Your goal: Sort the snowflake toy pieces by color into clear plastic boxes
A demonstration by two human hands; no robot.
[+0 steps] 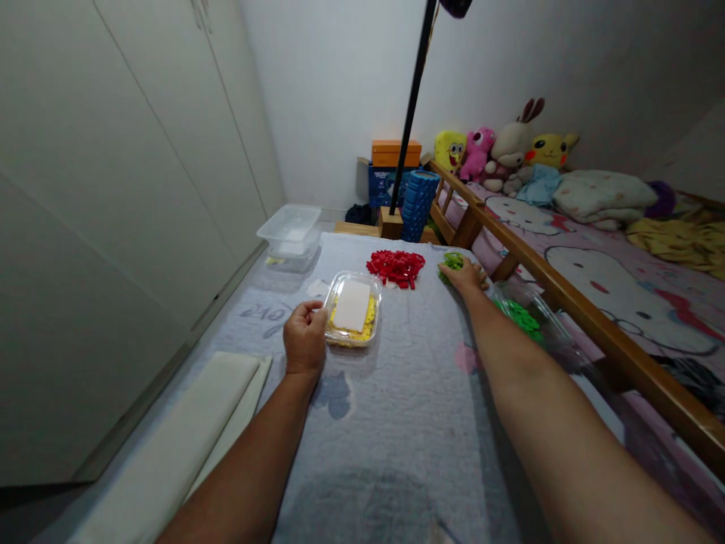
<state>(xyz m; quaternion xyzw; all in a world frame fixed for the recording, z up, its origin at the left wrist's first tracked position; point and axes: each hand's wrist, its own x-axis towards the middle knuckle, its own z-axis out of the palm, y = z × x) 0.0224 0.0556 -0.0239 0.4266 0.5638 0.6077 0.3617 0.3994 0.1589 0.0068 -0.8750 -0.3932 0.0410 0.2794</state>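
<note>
My left hand (304, 336) curls round the left edge of a clear plastic container (353, 311) holding yellow pieces and a white card. My right hand (465, 276) reaches far across the grey-blue blanket (396, 408) and rests on a small pile of green pieces (451, 261), fingers closed over some of them. A heap of red pieces (396, 267) lies between the two hands, farther back. Beside my right forearm sits another clear container (529, 317) with green pieces inside.
Stacked empty clear tubs (288, 234) stand at the blanket's far left. A wooden bed rail (566, 291) runs along the right, with soft toys (504, 151) beyond. A black pole (412, 106), a blue foam roller (419, 204) and boxes stand at the back. White wardrobe doors (113, 189) line the left.
</note>
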